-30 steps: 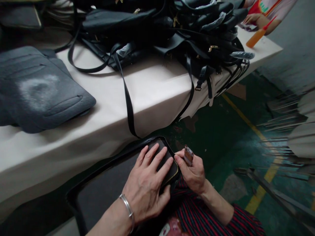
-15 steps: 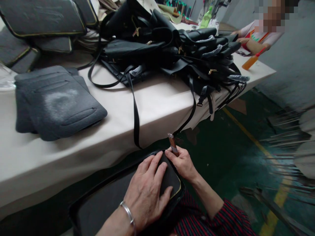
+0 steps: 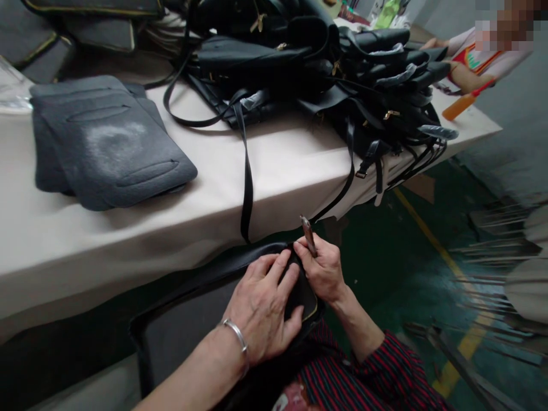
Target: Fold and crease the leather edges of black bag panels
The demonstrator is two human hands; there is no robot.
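A dark panel with a yellowish edge (image 3: 192,325) lies inside a black leather piece on my lap. Spread over the panel's right part is my left hand (image 3: 268,302), a silver bangle at its wrist, fingertips near the far corner. My right hand (image 3: 323,265) is closed around a brown-handled tool (image 3: 308,235) at that corner, its thumb and finger against the black edge. The tool's lower end is hidden in the fist.
The white-covered table (image 3: 205,211) runs ahead, bearing grey padded pieces (image 3: 111,142), a heap of black bags (image 3: 265,74) with hanging straps, and an orange bottle (image 3: 460,107). A person (image 3: 483,60) is beyond. Thin rods (image 3: 492,274) stick out at right.
The view has shifted, so the table things sit higher and further right. My right hand has tipped the tool slightly and curled tighter at the corner; my left hand still presses on the panel.
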